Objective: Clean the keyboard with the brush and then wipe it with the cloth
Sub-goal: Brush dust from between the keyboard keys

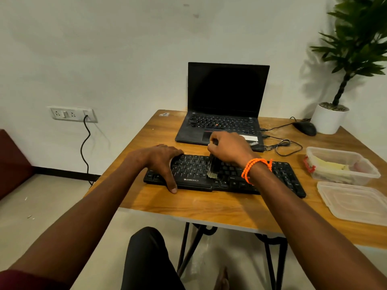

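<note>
Keyboard [224, 176] — flat black plastic, left hand [161, 162] spread on it, right hand [229, 148] gripping bristled brush [212, 168]

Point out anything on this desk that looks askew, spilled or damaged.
Nothing looks damaged. The keyboard lies skewed to the table edge, and pale dust specks the wood near it. The container stands open, its lid beside it.

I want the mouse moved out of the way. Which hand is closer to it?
Right. The right hand grips the brush over the keyboard's middle, nearer the mouse at the table's far right; the left hand rests on the keyboard's left end.
</note>
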